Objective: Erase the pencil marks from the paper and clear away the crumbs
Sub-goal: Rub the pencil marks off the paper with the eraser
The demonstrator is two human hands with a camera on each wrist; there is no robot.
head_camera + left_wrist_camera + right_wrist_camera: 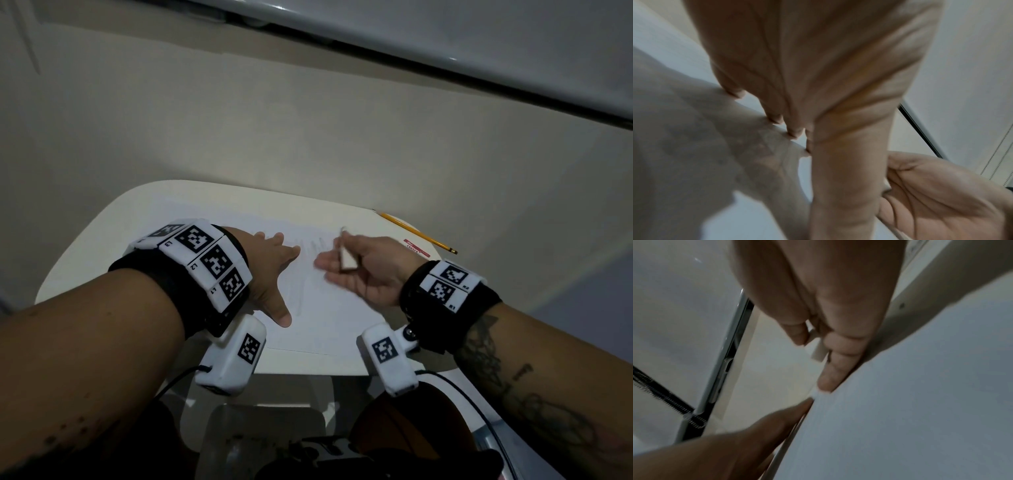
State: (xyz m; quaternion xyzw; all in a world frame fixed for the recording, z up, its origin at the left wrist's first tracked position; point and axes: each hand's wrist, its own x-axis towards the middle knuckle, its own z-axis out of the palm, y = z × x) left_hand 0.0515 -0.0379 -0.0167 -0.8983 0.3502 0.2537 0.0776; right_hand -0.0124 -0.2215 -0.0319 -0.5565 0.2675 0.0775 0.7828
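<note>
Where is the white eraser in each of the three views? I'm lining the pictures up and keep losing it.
Head: the eraser sits right of centre, held in the right hand above the paper.
Left wrist: not clearly visible; too blurred to tell.
Right wrist: upper centre, eraser between the fingers.
Shared landmark: the paper.

paper [318,308] centre free | pencil [416,232], red label [416,248] at right edge

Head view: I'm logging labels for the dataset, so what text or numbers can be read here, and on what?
"L3", "L2", "L1": left wristband, beside its square code tags.
"R2", "R1": right wristband, beside its tags.
Red label on the table: white print, upside down, too blurred to read.
Paper: only faint pencil strokes, no words.
</note>
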